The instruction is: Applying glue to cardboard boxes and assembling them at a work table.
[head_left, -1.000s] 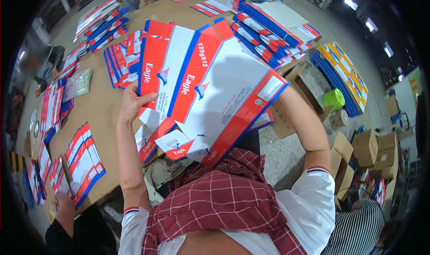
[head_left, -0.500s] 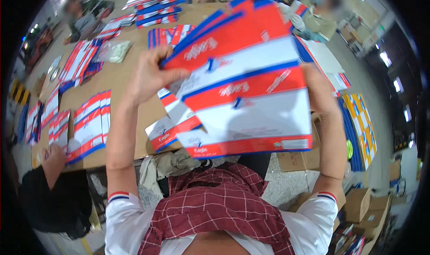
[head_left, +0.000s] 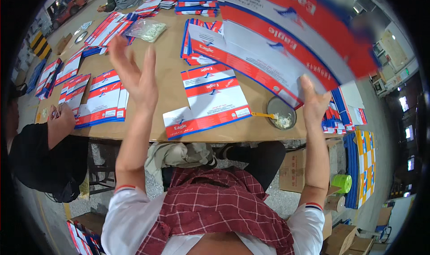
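Note:
My right hand (head_left: 315,99) grips several flat carton blanks (head_left: 286,44) by their near corner. These red, white and blue printed sheets fan out and tilt up over the table's right half. My left hand (head_left: 136,73) is raised over the table with its fingers spread and nothing in it; motion blurs the fingers a little. Between my arms another carton blank (head_left: 215,100) lies flat near the table edge. Close to my right hand stands a round dark bowl (head_left: 289,108) with whitish lumps in it. A yellow-handled tool (head_left: 263,115) rests across its rim.
Stacks of folded blanks (head_left: 197,6) and a clear plastic bag (head_left: 147,30) lie farther back on the brown table (head_left: 163,76). At left, a co-worker's hand (head_left: 62,120) is beside more blanks (head_left: 105,98). A cardboard box (head_left: 293,170) and a green roll (head_left: 341,183) are below at right.
My left hand has let go of the blanks and moved left. My right hand holds them alone, swung up and right. The bowl and a flat blank on the table now show.

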Available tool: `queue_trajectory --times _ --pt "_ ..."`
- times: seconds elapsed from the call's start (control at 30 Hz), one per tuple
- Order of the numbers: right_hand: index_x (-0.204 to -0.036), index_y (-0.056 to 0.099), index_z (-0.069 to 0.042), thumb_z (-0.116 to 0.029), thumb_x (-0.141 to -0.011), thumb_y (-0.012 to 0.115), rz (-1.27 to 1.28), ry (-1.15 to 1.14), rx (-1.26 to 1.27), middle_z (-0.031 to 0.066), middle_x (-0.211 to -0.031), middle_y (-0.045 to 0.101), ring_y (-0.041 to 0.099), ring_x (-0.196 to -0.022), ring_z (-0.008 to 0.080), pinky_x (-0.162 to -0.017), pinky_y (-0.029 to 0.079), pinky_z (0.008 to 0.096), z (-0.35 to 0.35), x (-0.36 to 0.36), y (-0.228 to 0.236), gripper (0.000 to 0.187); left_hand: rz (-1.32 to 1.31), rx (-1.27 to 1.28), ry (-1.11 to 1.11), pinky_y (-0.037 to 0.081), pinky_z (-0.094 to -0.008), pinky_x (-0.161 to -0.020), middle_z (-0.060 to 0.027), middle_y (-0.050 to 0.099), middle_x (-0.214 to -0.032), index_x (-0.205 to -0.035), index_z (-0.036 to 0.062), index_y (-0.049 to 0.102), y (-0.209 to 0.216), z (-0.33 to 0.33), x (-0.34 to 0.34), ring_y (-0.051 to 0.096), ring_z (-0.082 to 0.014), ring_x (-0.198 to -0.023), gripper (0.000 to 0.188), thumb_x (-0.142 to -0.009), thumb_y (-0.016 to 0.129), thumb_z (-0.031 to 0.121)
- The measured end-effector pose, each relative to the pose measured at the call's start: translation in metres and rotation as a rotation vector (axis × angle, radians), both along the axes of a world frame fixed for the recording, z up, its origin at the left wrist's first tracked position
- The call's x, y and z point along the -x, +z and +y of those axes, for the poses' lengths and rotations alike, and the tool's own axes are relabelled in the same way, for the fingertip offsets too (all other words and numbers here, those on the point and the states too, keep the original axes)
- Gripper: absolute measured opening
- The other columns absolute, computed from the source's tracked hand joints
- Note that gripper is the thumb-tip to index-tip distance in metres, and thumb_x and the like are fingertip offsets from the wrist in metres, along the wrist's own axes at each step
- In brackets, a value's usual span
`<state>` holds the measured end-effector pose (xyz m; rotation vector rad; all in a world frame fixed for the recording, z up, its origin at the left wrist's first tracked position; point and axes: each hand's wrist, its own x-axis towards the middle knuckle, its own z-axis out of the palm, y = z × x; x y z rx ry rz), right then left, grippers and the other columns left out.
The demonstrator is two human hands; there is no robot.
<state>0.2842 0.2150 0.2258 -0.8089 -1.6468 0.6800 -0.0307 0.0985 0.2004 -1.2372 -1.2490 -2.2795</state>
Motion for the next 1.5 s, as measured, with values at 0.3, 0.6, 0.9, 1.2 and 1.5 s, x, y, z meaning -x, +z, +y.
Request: queue_trajectory --times 0.3,0.6,0.9,1.2,1.5 --pt "-0.096 0.063 -0.012 -0.01 -0.07 0.057 -0.668 0.724 -0.836 0.0015 -0.103 0.058 0.054 -0.1 0.0194 -0.084 0.044 0.0335 -0.046 0.072 -0.099 0.026 -1.218 0.047 -0.852 0.037 -0.0417 -0.097 -0.0142 0.046 -0.127 -0.129 0.0034 0.037 -0.145 -0.002 0.048 0.044 -0.0296 -0.116 0.064 -0.09 0.029 0.053" --pt "-0.095 0.061 -0.006 -0.014 -0.078 0.057 -0.336 0.757 -0.55 0.0077 -0.096 0.06 0.057 -0.089 0.0213 -0.082 0.045 0.0369 -0.026 0.078 -0.128 0.019 -0.838 -0.269 -1.509 0.038 -0.0438 -0.095 -0.0107 0.047 -0.125 -0.127 0.007 0.039 -0.175 0.002 0.088 0.046 -0.0278 -0.114 0.062 -0.089 0.03 0.055" --pt "-0.117 0.047 -0.003 -0.018 -0.081 0.061 0.126 0.538 0.692 0.0082 -0.107 0.057 0.053 -0.098 0.0167 -0.084 0.042 0.0307 0.075 0.094 -0.087 0.041 -0.69 0.642 -0.545 0.044 -0.0292 -0.086 -0.0118 0.054 -0.113 -0.126 0.0015 0.037 -0.13 -0.06 0.049 0.054 -0.0169 -0.101 0.051 -0.082 0.06 0.011" --pt "-0.108 0.057 -0.001 -0.02 -0.07 0.071 -0.069 0.502 0.808 0.0073 -0.097 0.062 0.059 -0.084 0.0165 -0.076 0.045 0.0285 0.126 0.104 -0.243 0.045 -0.803 0.854 -0.426 0.038 -0.0312 -0.093 -0.0126 0.052 -0.116 -0.127 -0.0021 0.035 -0.226 -0.086 -0.003 0.05 -0.0199 -0.106 0.052 -0.08 0.058 0.003" --pt "-0.105 0.058 0.0 -0.009 -0.071 0.069 0.057 0.461 0.988 0.0079 -0.089 0.063 0.06 -0.073 0.0147 -0.065 0.047 0.0281 0.118 0.131 -0.248 0.037 -1.141 0.607 -0.337 0.041 -0.0357 -0.09 -0.015 0.047 -0.121 -0.134 0.0008 0.021 -0.219 -0.086 0.029 0.051 -0.0218 -0.105 0.067 -0.08 0.059 0.004"
